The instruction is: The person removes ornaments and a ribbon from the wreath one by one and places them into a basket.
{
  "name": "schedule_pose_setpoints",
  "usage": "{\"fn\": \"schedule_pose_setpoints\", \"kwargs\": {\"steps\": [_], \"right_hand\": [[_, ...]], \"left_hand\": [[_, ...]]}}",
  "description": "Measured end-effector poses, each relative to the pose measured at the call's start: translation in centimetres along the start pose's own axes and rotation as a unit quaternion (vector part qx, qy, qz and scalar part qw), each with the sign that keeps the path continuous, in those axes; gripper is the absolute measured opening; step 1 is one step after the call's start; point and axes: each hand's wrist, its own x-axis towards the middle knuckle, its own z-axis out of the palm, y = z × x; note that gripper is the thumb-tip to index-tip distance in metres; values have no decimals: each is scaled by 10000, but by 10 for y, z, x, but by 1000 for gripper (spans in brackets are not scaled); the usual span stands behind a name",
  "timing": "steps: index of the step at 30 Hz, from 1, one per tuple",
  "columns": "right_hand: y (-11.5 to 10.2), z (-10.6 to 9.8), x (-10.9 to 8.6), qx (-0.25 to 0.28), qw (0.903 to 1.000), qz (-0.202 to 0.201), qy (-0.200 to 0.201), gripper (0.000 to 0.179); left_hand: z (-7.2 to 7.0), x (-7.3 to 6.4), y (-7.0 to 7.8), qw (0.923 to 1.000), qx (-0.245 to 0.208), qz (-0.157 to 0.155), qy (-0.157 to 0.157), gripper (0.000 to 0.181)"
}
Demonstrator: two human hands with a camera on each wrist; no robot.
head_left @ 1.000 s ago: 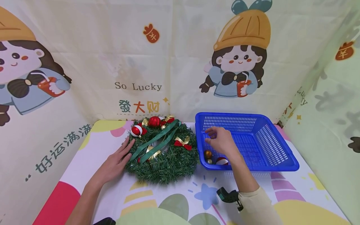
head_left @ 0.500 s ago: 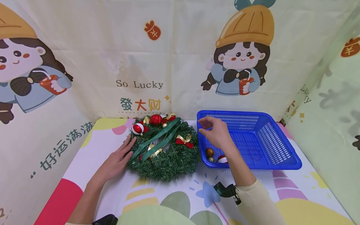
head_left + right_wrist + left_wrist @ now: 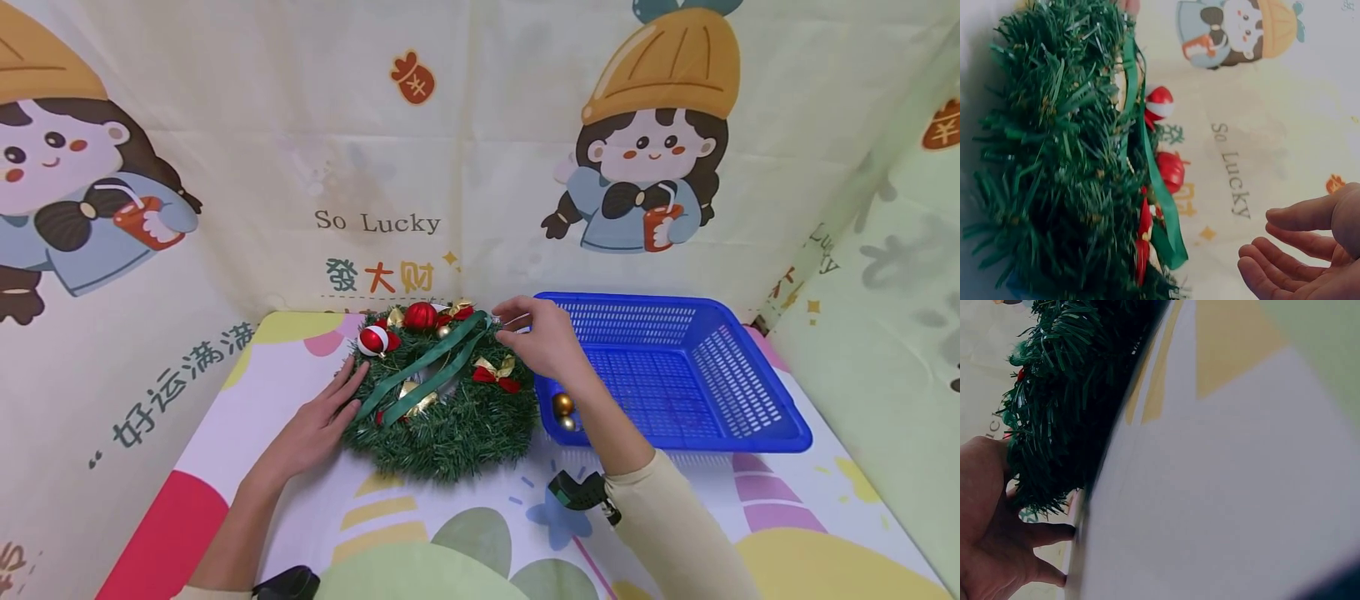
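A green Christmas wreath [image 3: 457, 442] lies on the table, a dark green ribbon [image 3: 431, 383] looped across its top. On it sit a red ball [image 3: 420, 317], a red-and-white ball [image 3: 373, 340] and several bows, one a red-and-gold bow [image 3: 497, 375]. My left hand [image 3: 318, 429] rests with spread fingers against the wreath's left side; the left wrist view shows this hand [image 3: 991, 531] beside the needles. Over the wreath's back right edge is my right hand [image 3: 543, 337], fingers loosely bent. In the right wrist view, nothing shows between this hand's [image 3: 1310, 250] thumb and fingers.
A blue plastic basket [image 3: 675, 446] stands right of the wreath, close to it. In its near left corner lie a bronze ball [image 3: 562, 405] and a smaller gold ball [image 3: 567, 423]. A printed cloth backdrop [image 3: 480, 167] rises behind the table.
My right hand has moved left from over the basket to the wreath's back right edge. My left hand stays at the wreath. The head view has shifted slightly.
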Motion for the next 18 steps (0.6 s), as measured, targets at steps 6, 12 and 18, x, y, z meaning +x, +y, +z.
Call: {"fn": "schedule_pose_setpoints", "kwargs": {"steps": [6,12,18], "right_hand": [[-8,11,10,148,9998,-41,-121,28],[-14,23,22,317,9990,13,-316,26],[-18,31,32,474,9979,12,-434,27]], "left_hand": [[0,0,1,10000,-14,-1,11,60],[0,-1,1,10000,-30,-27,11,60],[1,0,1,10000,-26,23,30,59]]}}
